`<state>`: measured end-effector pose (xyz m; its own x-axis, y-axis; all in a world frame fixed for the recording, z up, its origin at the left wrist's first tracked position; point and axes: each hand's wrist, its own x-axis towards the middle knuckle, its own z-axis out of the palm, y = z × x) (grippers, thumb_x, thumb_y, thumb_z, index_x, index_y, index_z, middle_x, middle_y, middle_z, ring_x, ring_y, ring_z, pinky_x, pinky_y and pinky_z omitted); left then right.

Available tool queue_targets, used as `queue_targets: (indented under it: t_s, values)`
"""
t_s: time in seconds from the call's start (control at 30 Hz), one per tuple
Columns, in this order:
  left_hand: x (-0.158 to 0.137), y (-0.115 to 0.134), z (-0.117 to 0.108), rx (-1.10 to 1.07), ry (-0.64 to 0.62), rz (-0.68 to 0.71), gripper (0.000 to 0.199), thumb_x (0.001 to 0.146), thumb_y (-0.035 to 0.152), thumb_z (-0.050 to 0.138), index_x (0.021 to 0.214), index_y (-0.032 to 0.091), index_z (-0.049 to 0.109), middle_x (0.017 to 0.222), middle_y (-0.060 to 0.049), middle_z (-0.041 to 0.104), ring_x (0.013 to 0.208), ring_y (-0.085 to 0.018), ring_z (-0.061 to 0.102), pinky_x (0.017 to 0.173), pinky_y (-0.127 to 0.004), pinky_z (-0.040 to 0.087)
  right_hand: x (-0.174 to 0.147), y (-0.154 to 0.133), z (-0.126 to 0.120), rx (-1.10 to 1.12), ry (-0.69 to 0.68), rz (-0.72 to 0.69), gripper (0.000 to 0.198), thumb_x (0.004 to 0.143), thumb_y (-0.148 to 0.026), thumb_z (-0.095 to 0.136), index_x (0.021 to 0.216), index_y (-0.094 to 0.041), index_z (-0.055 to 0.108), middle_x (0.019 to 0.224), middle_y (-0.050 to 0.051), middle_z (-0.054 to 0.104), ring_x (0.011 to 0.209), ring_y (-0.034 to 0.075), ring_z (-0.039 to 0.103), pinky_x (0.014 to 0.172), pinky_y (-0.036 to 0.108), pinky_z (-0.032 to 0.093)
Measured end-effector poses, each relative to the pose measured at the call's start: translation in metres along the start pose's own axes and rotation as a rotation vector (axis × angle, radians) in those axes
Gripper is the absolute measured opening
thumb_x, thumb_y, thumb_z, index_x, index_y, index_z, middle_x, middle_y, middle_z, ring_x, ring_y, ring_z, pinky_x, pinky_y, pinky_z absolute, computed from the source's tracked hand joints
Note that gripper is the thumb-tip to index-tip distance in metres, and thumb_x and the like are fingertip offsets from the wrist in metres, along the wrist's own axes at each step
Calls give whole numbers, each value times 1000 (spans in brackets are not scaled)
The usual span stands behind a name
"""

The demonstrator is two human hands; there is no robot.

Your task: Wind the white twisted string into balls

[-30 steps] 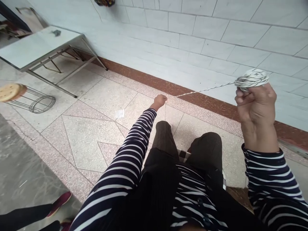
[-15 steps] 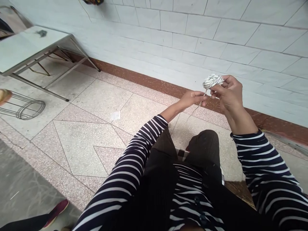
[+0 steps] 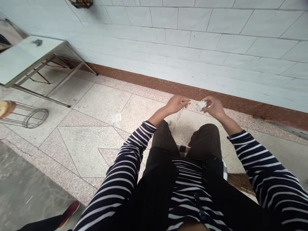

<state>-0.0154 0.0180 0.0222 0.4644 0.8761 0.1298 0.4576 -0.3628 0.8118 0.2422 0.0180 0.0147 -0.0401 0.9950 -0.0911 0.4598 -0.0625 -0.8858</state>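
A small wound bundle of white cord (image 3: 201,105) is gripped by the fingers of my right hand (image 3: 215,107), in front of my knees. To its left, my left hand (image 3: 177,104) pinches the cord's loose strand (image 3: 180,112), and a thin tail hangs below those fingers. A short gap lies between the two hands. Motion blurs the bundle a little, and the strand between it and my left fingers is hard to make out.
A metal-framed table (image 3: 31,61) stands at the left by the tiled wall (image 3: 192,41). Nearer is a wire-framed stool (image 3: 36,117). A white scrap (image 3: 117,117) lies on the floor. Another person's shoe (image 3: 69,211) shows at the lower left.
My right hand has come down and left with the cord bundle. My left hand has shifted left and slightly down with the strand. The view has tilted a little.
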Motion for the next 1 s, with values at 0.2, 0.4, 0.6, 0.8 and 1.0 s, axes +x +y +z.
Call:
queue_targets:
  t_s: [0.2,0.4,0.6,0.8,1.0]
  values:
    - [29,-7,12,76,-50,110,32,107,33,63,81,20,77,86,-2,80,88,-19,73,105,-39,52,-59,-16,11,558,-285,21,59,51,-29,100,104,-24,73,96,3,74,82,19,69,63,29,62]
    - [4,-10,49,-33,-186,-10,34,104,32,62,78,17,77,80,-3,78,79,-16,68,84,-30,48,-23,-35,-20,469,162,-164,41,65,-26,95,98,-26,70,94,2,73,71,16,63,54,28,54]
    - [10,0,33,41,-148,67,31,102,32,68,73,21,73,78,-2,75,83,-20,68,113,-43,48,-6,-4,5,56,109,14,49,50,-8,97,91,-19,71,78,0,69,68,15,61,52,23,49]
    - [14,-5,29,102,-133,150,25,104,34,69,82,23,76,86,-3,76,99,-24,71,139,-54,25,-36,12,12,414,-391,313,56,47,-21,106,96,-17,80,85,5,80,68,17,74,58,25,64]
    - [13,-19,40,130,-46,77,27,106,29,61,88,20,79,99,-6,80,102,-24,71,128,-48,38,-49,-10,-7,656,-296,233,64,42,-30,104,101,-20,81,91,6,80,72,18,74,60,30,63]
